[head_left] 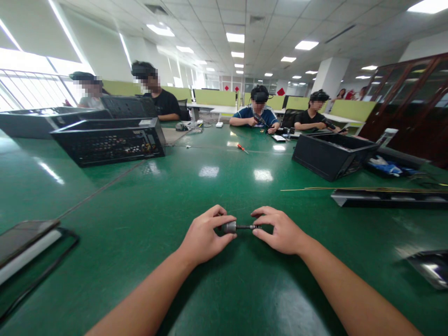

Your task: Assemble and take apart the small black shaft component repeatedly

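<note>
Low over the green table, I hold a small tool part made of a grey metal cylinder with a thin dark shaft pointing right. It looks like a drill chuck with a bit, though its exact kind is hard to make out. My left hand grips the cylinder between thumb and fingers. At the other end, my right hand pinches the tip of the shaft with thumb and fingertips. The piece lies about level; its left end is partly hidden by my left fingers.
Black computer cases stand at the left, another case at the right. A red-handled screwdriver lies ahead. Thin rods and a black metal rail lie to my right. A dark flat device is at left. Several people sit across.
</note>
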### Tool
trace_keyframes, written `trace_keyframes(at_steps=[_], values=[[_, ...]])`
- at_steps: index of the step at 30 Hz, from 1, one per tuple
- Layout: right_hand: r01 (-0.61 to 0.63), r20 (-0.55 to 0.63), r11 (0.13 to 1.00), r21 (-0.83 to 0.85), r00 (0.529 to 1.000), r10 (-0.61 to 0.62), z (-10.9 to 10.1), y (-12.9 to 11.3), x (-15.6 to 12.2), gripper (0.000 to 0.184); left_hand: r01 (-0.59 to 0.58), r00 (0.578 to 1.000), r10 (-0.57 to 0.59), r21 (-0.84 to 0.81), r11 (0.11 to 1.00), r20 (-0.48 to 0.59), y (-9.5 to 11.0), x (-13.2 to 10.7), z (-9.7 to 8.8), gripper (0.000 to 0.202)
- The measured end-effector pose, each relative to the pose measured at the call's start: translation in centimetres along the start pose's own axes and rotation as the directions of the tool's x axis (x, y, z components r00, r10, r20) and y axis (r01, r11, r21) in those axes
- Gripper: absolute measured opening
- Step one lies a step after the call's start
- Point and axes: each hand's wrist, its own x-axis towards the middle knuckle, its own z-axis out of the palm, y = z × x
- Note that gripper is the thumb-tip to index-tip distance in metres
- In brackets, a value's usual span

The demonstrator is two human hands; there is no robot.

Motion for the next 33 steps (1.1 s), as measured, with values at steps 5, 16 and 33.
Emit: trace_keyframes(at_steps=[5,16,33], values=[[0.002,0.004,1.0,-0.001,1.0,-0.002,-0.1,0.1,0.0,0.011,-0.007,1.0,0.007,0.011,1.0,-0.002,-0.1,0.0,0.0,0.028],[-0.033,0.076,0.999,-0.001,0.997,0.033,-1.0,0.6,-0.1,0.008,0.009,1.0,-0.009,0.02,1.0,0.007,-0.5,0.1,-0.1,0.029],[-0.221,0.108,0.958,0.181,0.973,0.204,-2.9,4.7,-0.1,0.016,0.519,0.849,-0.523,0.291,0.804,-0.068,-11.1,-10.3,-11.4,0.047]])
